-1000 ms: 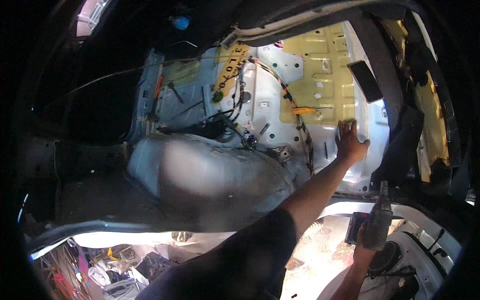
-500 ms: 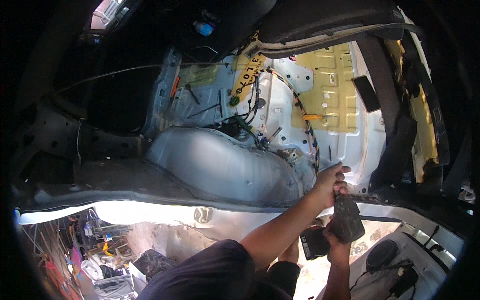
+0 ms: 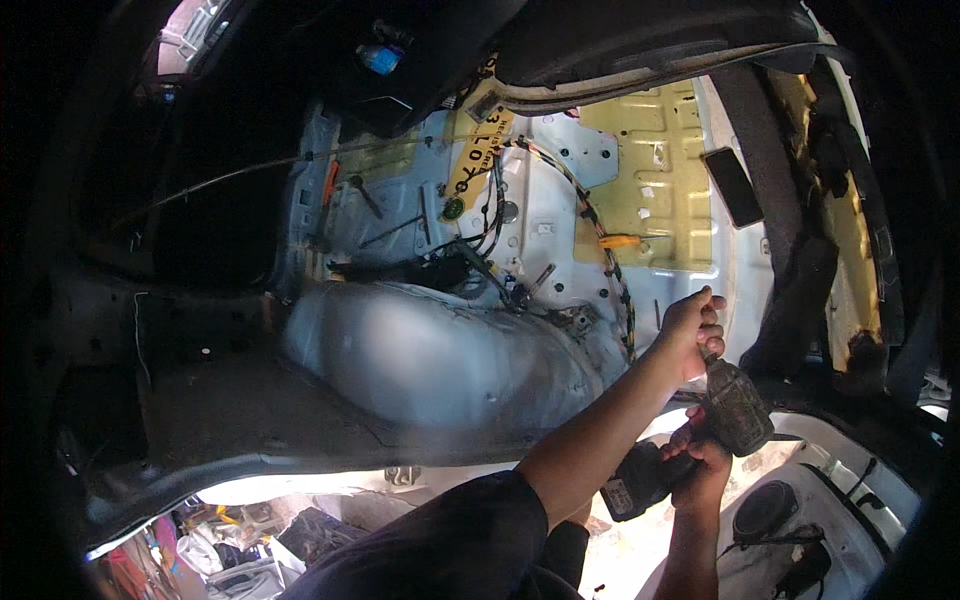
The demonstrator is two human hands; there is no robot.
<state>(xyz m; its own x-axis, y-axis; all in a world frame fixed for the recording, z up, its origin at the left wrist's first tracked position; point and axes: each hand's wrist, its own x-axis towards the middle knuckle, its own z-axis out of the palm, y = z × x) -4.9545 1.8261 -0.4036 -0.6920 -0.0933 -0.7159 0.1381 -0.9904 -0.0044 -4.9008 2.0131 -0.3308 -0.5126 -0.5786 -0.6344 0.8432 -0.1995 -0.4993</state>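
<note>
My right hand [image 3: 700, 465] is wrapped round the grip of a dark, dirty cordless drill [image 3: 738, 410], its black battery [image 3: 635, 482] sticking out to the left. At the drill's front end, my left hand [image 3: 695, 335] is closed, fingers curled at the chuck; whether a bit or a small part is between them is hidden. Both hands are over the near sill of a stripped car interior, at the right. Just past them lies the bare white metal floor [image 3: 560, 245], with a taped wiring harness [image 3: 598, 215] running across it.
An orange-handled screwdriver [image 3: 620, 241] and a black phone [image 3: 733, 187] lie on the floor panel. More hand tools [image 3: 366, 197] lie farther left. A rounded wheel arch [image 3: 430, 350] bulges left of my arm. A door panel with a speaker [image 3: 768, 510] stands at lower right.
Both hands have moved forward and to the right with the drill, farther over the sill. The view has shifted slightly too. The grip on the drill stays the same.
</note>
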